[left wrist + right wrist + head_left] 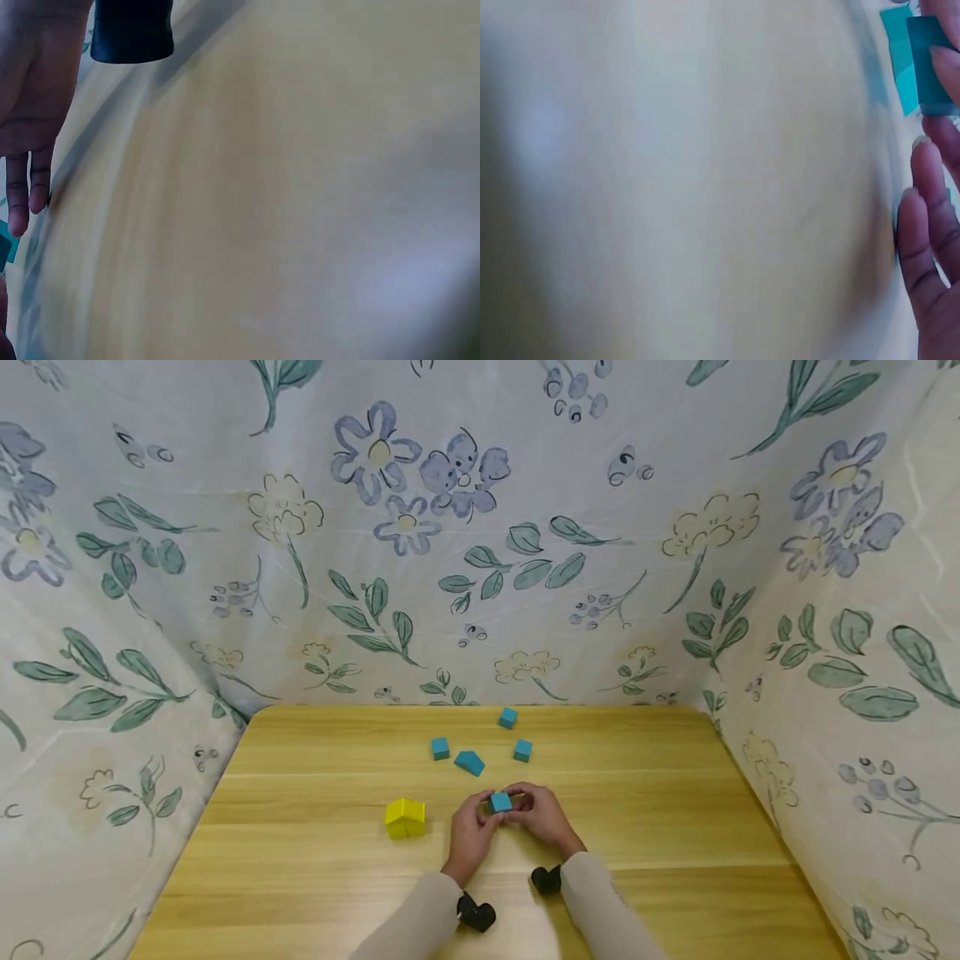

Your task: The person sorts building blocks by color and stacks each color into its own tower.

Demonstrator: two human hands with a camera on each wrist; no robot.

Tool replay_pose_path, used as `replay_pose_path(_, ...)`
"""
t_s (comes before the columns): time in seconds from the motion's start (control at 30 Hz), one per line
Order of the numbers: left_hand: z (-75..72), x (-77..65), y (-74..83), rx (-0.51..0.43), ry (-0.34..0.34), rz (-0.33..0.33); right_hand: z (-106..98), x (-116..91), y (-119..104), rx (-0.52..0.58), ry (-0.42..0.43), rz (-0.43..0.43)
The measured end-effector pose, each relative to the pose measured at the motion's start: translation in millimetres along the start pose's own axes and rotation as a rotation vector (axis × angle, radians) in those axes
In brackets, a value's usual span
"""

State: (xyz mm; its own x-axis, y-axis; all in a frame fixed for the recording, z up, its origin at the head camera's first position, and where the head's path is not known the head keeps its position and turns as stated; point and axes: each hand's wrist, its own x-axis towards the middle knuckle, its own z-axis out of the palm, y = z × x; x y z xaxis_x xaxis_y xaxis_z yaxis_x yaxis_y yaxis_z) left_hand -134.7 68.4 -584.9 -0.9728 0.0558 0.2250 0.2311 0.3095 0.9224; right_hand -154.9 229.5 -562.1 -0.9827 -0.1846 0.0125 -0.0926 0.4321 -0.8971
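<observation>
A small blue block (500, 802) is held between the fingertips of both hands, just above or on the wooden table. My left hand (471, 837) grips it from the left and my right hand (546, 817) from the right. In the right wrist view, fingertips press on the teal-looking block (928, 71), while two fingers (913, 232) of the right hand extend free of it. At the edge of the left wrist view, part of the left hand (37, 97) shows with two fingers extended; its thumb and index finger are not clearly seen.
Beyond the hands lie an angled blue block (469, 762) and blue cubes at left (440, 748), right (522, 750) and far back (507, 717). A yellow house-shaped piece (405, 819) with a seam stands left of the left hand. Floral cloth (465, 635) surrounds the table (300, 893).
</observation>
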Motion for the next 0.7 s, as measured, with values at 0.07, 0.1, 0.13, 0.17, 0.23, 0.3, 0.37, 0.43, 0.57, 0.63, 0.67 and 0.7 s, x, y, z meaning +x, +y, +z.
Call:
replay_pose_path(0.07, -3.6, -8.8, -1.2, -0.026, -0.011, 0.001, 5, -8, 0, 0.014, 0.004, -0.01)
replay_pose_path(0.1, -5.7, -12.9, -1.8, -0.038, -0.016, 0.008, 8, -12, -1, 0.024, 0.005, -0.011)
replay_pose_path(0.13, -8.0, -16.9, -2.4, -0.044, -0.022, 0.01, 10, -16, -2, 0.028, 0.008, -0.013)
replay_pose_path(0.17, -10.4, -20.8, -3.1, -0.053, -0.029, 0.013, 13, -19, -2, 0.032, 0.009, -0.016)
replay_pose_path(0.23, -16.3, -27.9, -4.5, -0.065, -0.041, 0.017, 19, -25, -4, 0.036, 0.011, -0.002)
replay_pose_path(0.3, -23.1, -34.1, -7.0, -0.057, -0.048, 0.02, 26, -30, -6, 0.037, 0.015, 0.007)
replay_pose_path(0.37, -29.9, -39.0, -8.9, -0.045, -0.052, 0.032, 33, -33, -8, 0.037, 0.02, 0.008)
replay_pose_path(0.43, -36.3, -43.0, -10.9, -0.022, -0.054, 0.043, 40, -36, -10, 0.042, 0.027, 0.009)
replay_pose_path(0.57, -48.2, -48.9, -12.3, 0.017, -0.081, 0.033, 52, -42, -16, 0.049, 0.046, 0.023)
replay_pose_path(0.63, -53.3, -51.1, -12.4, 0.033, -0.101, 0.01, 58, -45, -18, 0.048, 0.056, 0.027)
replay_pose_path(0.67, -55.5, -51.9, -12.9, 0.039, -0.109, 0.002, 60, -46, -18, 0.044, 0.063, 0.024)
replay_pose_path(0.7, -57.6, -52.5, -13.4, 0.046, -0.116, -0.004, 63, -47, -19, 0.038, 0.069, 0.026)
